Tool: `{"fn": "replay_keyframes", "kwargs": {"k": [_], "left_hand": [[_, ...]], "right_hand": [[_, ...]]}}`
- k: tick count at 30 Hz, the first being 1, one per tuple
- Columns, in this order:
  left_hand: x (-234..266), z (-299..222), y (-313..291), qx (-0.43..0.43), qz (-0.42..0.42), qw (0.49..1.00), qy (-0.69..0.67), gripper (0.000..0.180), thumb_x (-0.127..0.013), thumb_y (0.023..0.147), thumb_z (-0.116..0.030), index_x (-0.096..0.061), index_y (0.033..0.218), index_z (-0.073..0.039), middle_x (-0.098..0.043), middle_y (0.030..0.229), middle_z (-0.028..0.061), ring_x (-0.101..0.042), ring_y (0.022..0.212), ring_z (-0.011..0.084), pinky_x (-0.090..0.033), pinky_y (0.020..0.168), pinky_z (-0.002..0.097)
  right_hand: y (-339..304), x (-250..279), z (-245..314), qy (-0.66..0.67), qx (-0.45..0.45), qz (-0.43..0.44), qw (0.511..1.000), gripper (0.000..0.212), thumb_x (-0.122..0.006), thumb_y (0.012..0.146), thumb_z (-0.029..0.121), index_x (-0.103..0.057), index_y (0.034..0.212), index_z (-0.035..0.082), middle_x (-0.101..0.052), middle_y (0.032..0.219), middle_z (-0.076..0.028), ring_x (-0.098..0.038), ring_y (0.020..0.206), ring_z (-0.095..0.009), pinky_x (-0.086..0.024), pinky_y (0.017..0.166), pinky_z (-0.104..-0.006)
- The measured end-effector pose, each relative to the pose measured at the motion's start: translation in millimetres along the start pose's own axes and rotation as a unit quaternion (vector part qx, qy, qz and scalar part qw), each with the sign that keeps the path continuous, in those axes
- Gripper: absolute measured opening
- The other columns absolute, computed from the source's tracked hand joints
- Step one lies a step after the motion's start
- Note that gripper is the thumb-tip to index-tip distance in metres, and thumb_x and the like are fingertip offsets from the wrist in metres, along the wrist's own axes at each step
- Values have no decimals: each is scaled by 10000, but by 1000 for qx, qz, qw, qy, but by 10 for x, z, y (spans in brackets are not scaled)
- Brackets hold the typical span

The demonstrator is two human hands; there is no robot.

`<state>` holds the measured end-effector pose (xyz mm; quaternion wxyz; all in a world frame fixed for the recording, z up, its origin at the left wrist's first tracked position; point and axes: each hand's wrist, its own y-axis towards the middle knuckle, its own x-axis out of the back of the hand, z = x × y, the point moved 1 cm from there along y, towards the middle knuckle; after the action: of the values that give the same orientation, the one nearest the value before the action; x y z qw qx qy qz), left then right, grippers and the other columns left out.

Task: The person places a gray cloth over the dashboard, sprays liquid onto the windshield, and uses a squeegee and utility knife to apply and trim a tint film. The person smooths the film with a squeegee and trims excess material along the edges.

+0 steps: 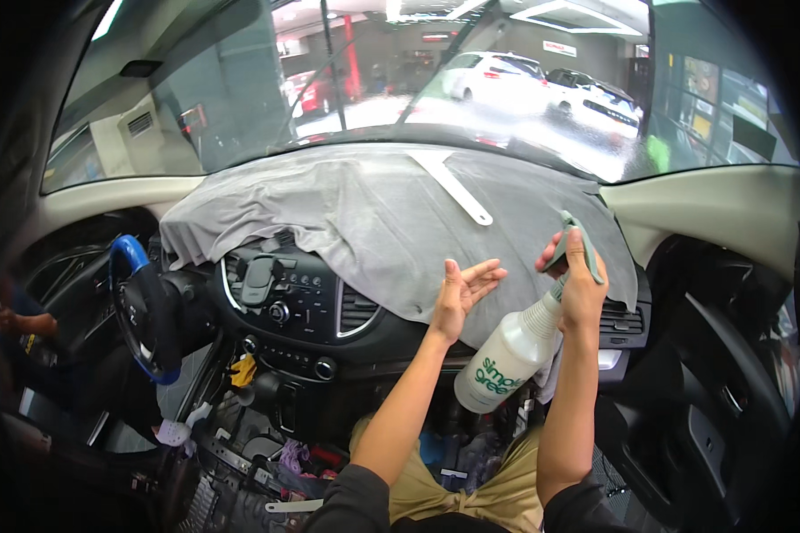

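My right hand (583,289) is wrapped round the neck and grey-green trigger head of a spray bottle (507,362). The bottle is translucent white with green lettering, and it hangs tilted in front of the dashboard with its base toward the lower left. Just left of it, my left hand (463,298) is raised with the fingers stretched out and nothing in it. Beyond both hands a grey towel (373,191) covers the dashboard top. A white flat tool with a wide end and a holed handle (462,195) lies on the towel under the windshield.
A steering wheel (120,302) with blue sections is at the left, beside a centre console (284,298) with a phone holder. Below lie exposed metal floor parts, a yellow cloth (242,370) and a purple cloth (293,456). Another person's arm (25,322) shows at the far left. An open door (711,426) stands right.
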<state>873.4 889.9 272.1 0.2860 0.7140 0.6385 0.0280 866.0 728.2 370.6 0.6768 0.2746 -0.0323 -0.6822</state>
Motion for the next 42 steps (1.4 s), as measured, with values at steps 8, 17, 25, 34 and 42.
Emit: {"fn": "replay_keyframes", "kwargs": {"k": [8,17,25,34,42], "left_hand": [[142,31,54,12,35,998,-49,1041,-100,854,-766,-445,1295,111,-531,1265,226,-491,1222,272,-320,1091,381],[126,25,62,19,42,998,-37,1012,-91,869,-747,-470,1274,99,-549,1235,233,-482,1234,274,-310,1103,385],[78,4,87,16,38,999,-8,995,-81,881,-732,-524,1227,89,-592,1187,222,-514,1202,296,-306,1093,409],[24,-83,55,7,19,999,-35,980,-127,898,-714,-523,1175,139,-586,1153,252,-545,1150,316,-365,1061,409],[102,-100,12,13,24,999,-36,975,-118,901,-708,-533,1169,133,-583,1161,240,-533,1160,314,-343,1080,422]], "right_hand": [[-487,-111,161,63,38,194,978,420,-557,927,381,-566,914,-38,-576,710,-93,-562,621,-161,-462,603,-283],[-1138,627,369,252,109,236,932,583,-554,875,550,-466,857,-26,-503,604,-97,-492,442,-196,-428,438,-320],[-1579,835,703,175,259,39,949,585,-475,903,586,-470,960,4,-502,647,-76,-488,513,-170,-418,482,-341],[-1951,1316,1041,-19,398,-221,890,683,-556,848,604,-469,1015,-53,-553,710,-113,-558,574,-199,-488,586,-342],[-1571,1272,844,-215,184,-111,953,670,-489,913,548,-554,1117,-87,-662,976,-143,-612,890,-194,-465,788,-301]]}}
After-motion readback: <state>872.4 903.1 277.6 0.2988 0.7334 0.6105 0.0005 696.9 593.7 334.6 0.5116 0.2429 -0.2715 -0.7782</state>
